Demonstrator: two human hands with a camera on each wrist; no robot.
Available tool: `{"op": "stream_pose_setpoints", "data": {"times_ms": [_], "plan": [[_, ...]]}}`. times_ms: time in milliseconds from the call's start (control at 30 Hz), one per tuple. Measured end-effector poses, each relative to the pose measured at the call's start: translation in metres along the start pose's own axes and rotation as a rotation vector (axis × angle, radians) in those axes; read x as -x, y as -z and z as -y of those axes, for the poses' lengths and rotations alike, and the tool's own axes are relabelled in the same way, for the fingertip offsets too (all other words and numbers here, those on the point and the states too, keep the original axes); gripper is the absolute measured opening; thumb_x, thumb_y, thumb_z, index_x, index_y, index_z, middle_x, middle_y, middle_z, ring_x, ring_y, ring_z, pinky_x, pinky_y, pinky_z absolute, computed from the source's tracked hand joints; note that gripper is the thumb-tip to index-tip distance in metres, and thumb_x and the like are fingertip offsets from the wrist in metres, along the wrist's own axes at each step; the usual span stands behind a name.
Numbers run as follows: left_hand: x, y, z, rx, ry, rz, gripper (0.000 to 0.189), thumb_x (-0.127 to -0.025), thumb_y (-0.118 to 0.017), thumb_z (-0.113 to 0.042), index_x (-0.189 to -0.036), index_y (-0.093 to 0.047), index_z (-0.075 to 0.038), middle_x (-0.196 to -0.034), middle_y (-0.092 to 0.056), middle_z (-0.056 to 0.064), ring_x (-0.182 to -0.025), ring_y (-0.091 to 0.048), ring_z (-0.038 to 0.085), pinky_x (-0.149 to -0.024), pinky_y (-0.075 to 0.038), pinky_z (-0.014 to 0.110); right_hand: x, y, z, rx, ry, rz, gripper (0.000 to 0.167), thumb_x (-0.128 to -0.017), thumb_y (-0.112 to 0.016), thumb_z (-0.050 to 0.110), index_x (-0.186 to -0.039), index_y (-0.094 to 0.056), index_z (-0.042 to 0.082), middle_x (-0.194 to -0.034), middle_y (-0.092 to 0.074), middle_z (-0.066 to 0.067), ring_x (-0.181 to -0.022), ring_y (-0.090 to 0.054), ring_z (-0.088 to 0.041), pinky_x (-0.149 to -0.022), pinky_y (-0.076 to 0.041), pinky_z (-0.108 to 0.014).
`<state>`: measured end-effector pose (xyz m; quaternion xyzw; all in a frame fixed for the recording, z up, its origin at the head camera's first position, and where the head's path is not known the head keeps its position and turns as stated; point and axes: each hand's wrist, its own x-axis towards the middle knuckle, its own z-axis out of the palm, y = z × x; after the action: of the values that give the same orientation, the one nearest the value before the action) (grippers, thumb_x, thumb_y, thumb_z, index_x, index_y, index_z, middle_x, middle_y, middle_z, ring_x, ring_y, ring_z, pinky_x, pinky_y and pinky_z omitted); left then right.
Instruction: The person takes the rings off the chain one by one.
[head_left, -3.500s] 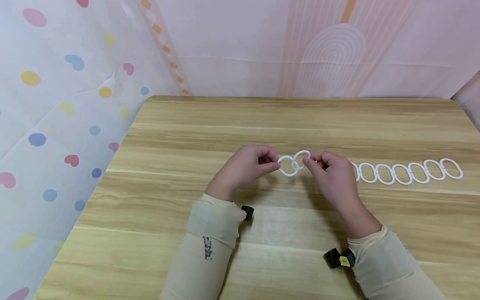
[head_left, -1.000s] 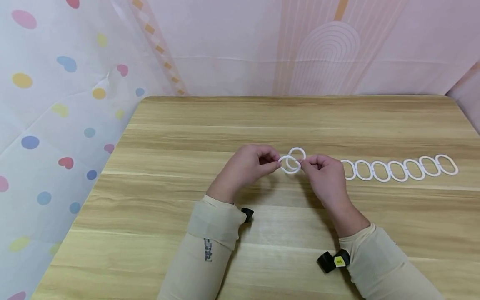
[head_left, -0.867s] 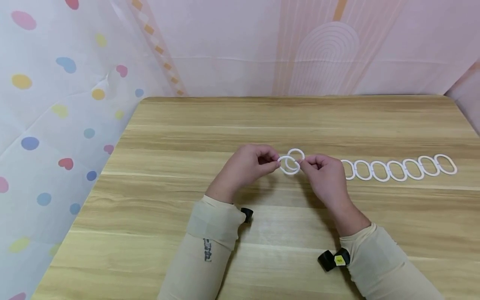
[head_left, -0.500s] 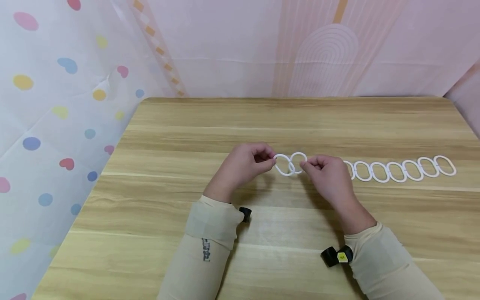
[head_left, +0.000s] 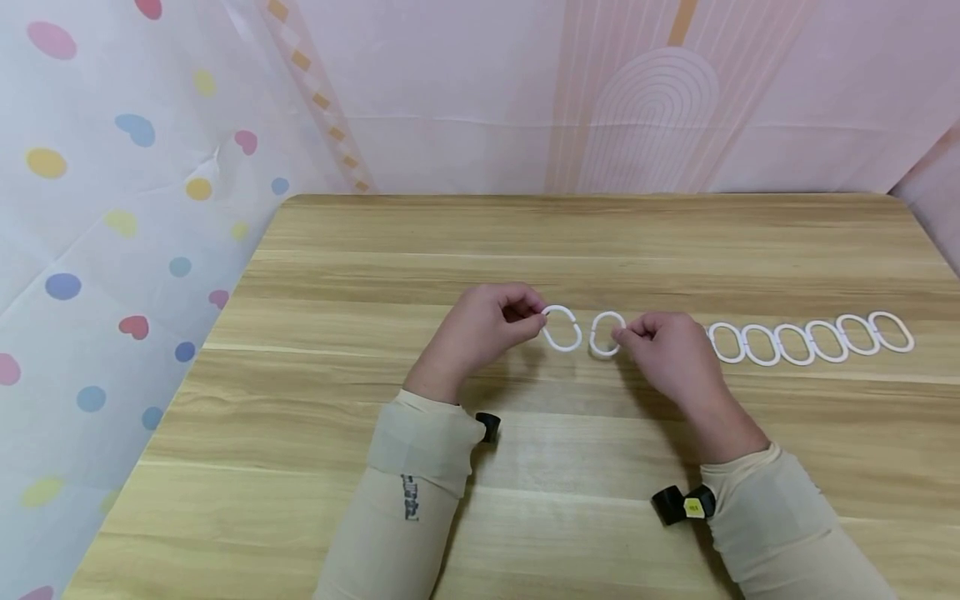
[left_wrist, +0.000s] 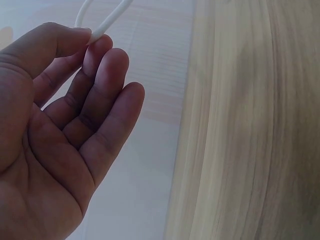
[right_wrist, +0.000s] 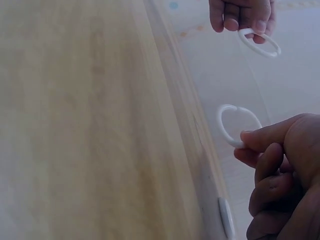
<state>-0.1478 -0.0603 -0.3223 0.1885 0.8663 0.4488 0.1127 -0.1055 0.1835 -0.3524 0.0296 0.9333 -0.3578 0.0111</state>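
In the head view my left hand (head_left: pixel 483 337) pinches a white oval plastic link (head_left: pixel 579 336) by its left end, between thumb and forefinger. My right hand (head_left: pixel 678 354) pinches a second such link (head_left: pixel 593 335) by its right side. Both are raised off the wood, a small space between them. The right wrist view shows a small split in the rim of the right-hand link (right_wrist: pixel 221 127); the left-hand link (right_wrist: pixel 265 52) hangs farther off. Only part of the left link (left_wrist: pixel 111 21) enters the left wrist view.
To the right, a row of several white oval links (head_left: pixel 811 343) lies side by side on the wooden table (head_left: pixel 570 467). My right hand covers the row's left end. A patterned cloth (head_left: pixel 465 108) hangs behind the table and along its left side.
The two links were overlapping or hooked together; now they are apart. My right hand has moved right with its link, and my left hand slightly left with the other.
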Motion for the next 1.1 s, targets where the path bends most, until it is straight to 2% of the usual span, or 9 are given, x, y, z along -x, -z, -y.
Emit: {"op": "stream_pose_setpoints", "data": {"times_ms": [133,333,467,700,1100], "plan": [[0.000,0.000,0.000,-0.009,0.008,0.001,0.010,-0.093,-0.072,-0.015,-0.100,-0.076,-0.009,-0.087,-0.068,-0.003,-0.083,-0.061,0.014,-0.077,-0.051,0.030,-0.001,0.003,-0.002,0.030,-0.025,0.038,0.025,-0.095,-0.068,0.031,-0.087,-0.076,0.009,-0.072,-0.066,0.001,-0.070,-0.054,-0.020,-0.060,-0.040,-0.033],[-0.001,0.001,0.000,-0.018,0.015,0.008,0.012,-0.093,-0.071,-0.015,-0.102,-0.076,-0.009,-0.090,-0.069,-0.002,-0.084,-0.061,0.014,-0.078,-0.052,0.030,-0.002,0.006,-0.005,0.040,-0.029,0.080,0.026,-0.095,-0.067,0.030,-0.086,-0.075,0.008,-0.062,-0.055,0.004,-0.062,-0.049,-0.018,-0.056,-0.038,-0.032],[0.000,0.001,0.001,-0.008,0.017,0.010,0.012,-0.093,-0.071,-0.015,-0.102,-0.077,-0.009,-0.090,-0.070,-0.002,-0.084,-0.062,0.014,-0.078,-0.052,0.029,-0.002,0.007,-0.008,0.056,-0.033,0.100,0.026,-0.096,-0.066,0.031,-0.085,-0.074,0.008,-0.063,-0.054,0.004,-0.062,-0.048,-0.017,-0.056,-0.038,-0.032],[0.000,-0.001,0.002,-0.008,0.020,0.016,0.012,-0.093,-0.072,-0.015,-0.102,-0.077,-0.009,-0.090,-0.070,-0.003,-0.084,-0.062,0.014,-0.078,-0.052,0.029,-0.003,0.011,-0.013,0.067,-0.043,0.118,0.027,-0.095,-0.067,0.032,-0.086,-0.074,0.008,-0.061,-0.051,0.004,-0.062,-0.046,-0.017,-0.056,-0.037,-0.032],[-0.002,-0.001,0.002,-0.031,0.011,0.015,0.014,-0.094,-0.071,-0.016,-0.104,-0.077,-0.008,-0.091,-0.070,-0.003,-0.084,-0.062,0.014,-0.078,-0.052,0.029,-0.005,0.016,-0.017,0.088,-0.070,0.114,0.029,-0.092,-0.071,0.037,-0.076,-0.067,0.012,-0.059,-0.045,0.007,-0.060,-0.043,-0.016,-0.054,-0.034,-0.032]]}}
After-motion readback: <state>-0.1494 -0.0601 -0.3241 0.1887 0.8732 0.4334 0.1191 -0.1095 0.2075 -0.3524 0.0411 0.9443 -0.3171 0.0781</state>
